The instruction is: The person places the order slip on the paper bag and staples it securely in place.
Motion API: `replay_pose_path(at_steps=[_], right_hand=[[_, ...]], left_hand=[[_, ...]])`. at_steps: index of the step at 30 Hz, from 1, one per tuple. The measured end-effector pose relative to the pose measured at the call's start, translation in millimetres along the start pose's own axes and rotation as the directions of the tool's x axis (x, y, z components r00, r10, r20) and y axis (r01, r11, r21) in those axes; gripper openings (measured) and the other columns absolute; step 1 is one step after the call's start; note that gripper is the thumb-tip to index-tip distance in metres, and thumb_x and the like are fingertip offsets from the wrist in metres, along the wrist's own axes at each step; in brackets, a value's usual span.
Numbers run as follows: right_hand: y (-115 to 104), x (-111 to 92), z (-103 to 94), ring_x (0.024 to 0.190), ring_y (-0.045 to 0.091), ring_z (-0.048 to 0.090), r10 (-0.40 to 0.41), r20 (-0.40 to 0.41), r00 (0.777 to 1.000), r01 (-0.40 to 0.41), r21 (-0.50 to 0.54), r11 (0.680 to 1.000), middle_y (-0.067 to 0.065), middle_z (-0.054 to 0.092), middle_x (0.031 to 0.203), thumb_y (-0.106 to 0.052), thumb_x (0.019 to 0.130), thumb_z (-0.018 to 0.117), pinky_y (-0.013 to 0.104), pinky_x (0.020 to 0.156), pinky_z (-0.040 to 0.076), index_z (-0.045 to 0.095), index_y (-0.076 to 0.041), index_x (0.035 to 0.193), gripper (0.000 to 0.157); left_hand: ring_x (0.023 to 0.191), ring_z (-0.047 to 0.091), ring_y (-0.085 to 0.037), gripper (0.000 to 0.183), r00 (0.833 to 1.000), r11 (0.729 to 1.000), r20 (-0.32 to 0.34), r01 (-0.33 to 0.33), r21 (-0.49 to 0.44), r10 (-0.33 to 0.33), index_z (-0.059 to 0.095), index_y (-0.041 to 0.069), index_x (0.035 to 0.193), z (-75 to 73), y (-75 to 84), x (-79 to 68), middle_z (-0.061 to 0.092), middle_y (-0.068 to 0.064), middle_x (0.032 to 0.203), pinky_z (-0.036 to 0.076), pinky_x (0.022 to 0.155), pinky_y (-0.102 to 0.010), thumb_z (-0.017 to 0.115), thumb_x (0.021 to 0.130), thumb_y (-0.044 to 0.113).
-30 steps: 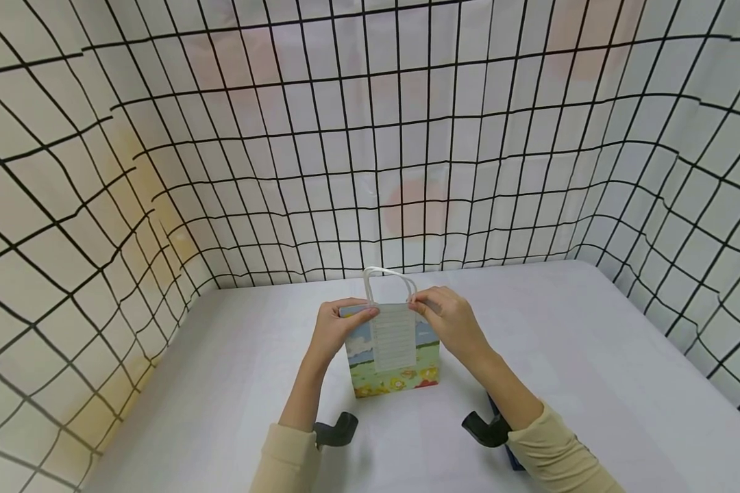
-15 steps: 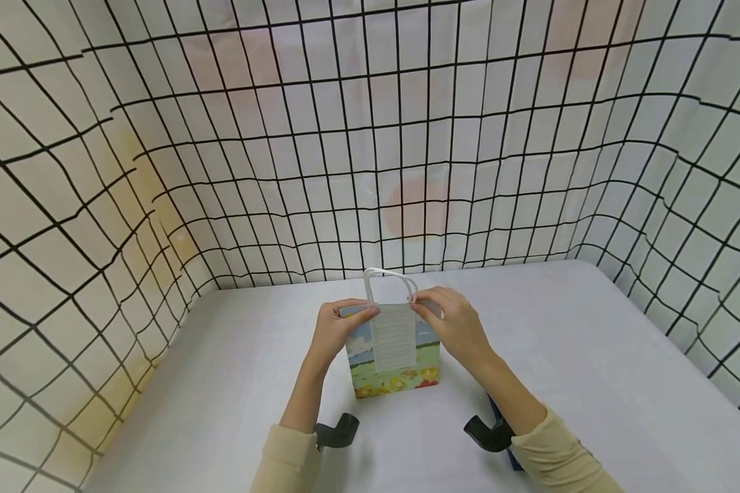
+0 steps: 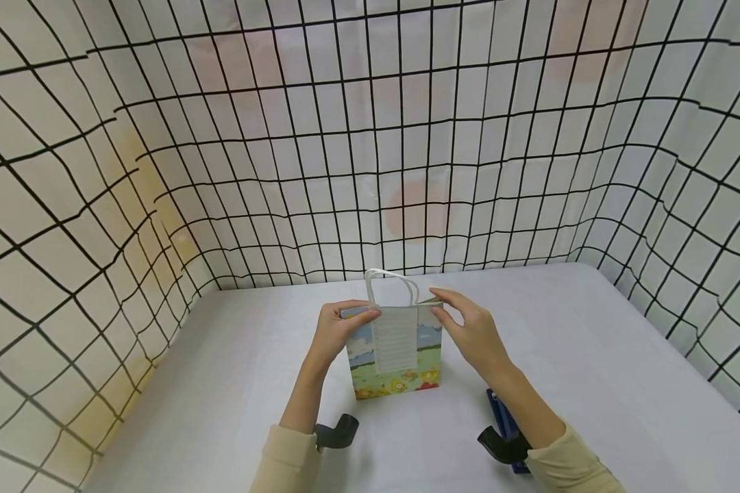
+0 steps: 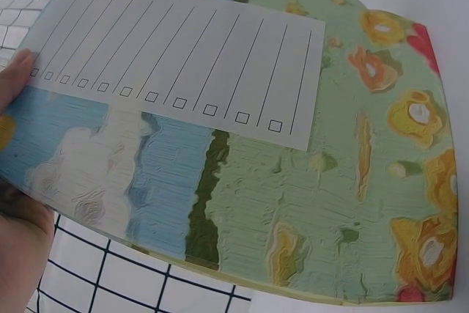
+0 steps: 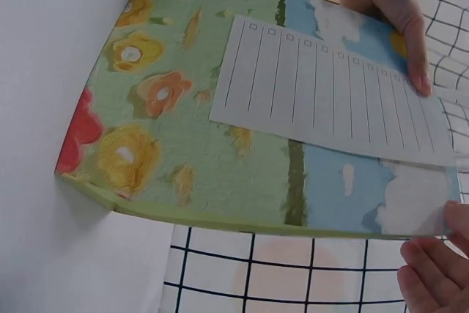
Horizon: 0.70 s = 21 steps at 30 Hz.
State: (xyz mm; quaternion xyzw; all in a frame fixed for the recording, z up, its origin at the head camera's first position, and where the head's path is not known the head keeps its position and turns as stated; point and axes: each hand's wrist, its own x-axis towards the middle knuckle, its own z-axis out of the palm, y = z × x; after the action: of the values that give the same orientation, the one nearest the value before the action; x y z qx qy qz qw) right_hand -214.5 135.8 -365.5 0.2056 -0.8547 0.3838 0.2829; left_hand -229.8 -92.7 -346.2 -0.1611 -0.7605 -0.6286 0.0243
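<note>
Blue and green paper makes the boxy bag (image 3: 429,361), which stands on the smooth white worktop (image 3: 234,376). Its front looks bumpy, like thick paint, with yellow flowers (image 5: 130,157) near the bottom. A flat white sheet (image 3: 396,342) with lines and tiny squares runs down the middle. Two thin white handles (image 3: 368,284) curve up at the bag's twelve o'clock. The left hand (image 3: 339,323) pinches the top edge at ten o'clock. The right hand (image 3: 471,332) holds the top corner at two o'clock, thumb in front. A long blue thing (image 3: 501,413) lies at four o'clock, partly hidden.
</note>
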Motion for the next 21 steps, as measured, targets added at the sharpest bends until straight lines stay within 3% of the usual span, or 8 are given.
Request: replay_pose_path(at_steps=[8, 14, 21], right_hand=[[11, -11, -6.2, 0.109, 0.028, 0.058, 0.107, 0.006, 0.994, -0.107, 0.010, 0.994, 0.010, 0.062, 0.119, -0.017, 0.089, 0.058, 0.045, 0.088, 0.047, 0.056, -0.008, 0.123, 0.035], [17, -19, -9.1, 0.102, 0.030, 0.060, 0.159, 0.006, 0.987, -0.159, 0.005, 0.987, 0.011, 0.063, 0.116, -0.019, 0.090, 0.056, 0.048, 0.085, 0.048, 0.057, -0.007, 0.120, 0.032], [24, -34, -14.9, 0.103, 0.030, 0.059, 0.203, 0.036, 0.978, -0.203, -0.027, 0.979, 0.012, 0.062, 0.118, -0.018, 0.090, 0.056, 0.047, 0.083, 0.049, 0.057, -0.007, 0.120, 0.032]], left_hand=[[0.083, 0.065, -0.011, 0.023, 1.000, 1.000, 0.017, -0.013, 0.011, 0.013, 0.067, -0.006, 0.099, -1.4, -1.6, 0.4, 0.066, -0.025, 0.097, 0.050, 0.079, -0.029, 0.066, 0.082, 0.010], [0.081, 0.065, -0.010, 0.023, 1.000, 1.000, 0.015, -0.002, 0.012, 0.002, 0.067, -0.005, 0.099, -1.2, -0.6, 0.6, 0.067, -0.025, 0.097, 0.051, 0.077, -0.029, 0.066, 0.082, 0.010], [0.089, 0.063, -0.017, 0.022, 1.000, 1.000, 0.002, 0.002, 0.016, -0.002, 0.068, -0.005, 0.098, -0.4, -0.3, 0.0, 0.067, -0.023, 0.097, 0.050, 0.081, -0.030, 0.067, 0.081, 0.010]])
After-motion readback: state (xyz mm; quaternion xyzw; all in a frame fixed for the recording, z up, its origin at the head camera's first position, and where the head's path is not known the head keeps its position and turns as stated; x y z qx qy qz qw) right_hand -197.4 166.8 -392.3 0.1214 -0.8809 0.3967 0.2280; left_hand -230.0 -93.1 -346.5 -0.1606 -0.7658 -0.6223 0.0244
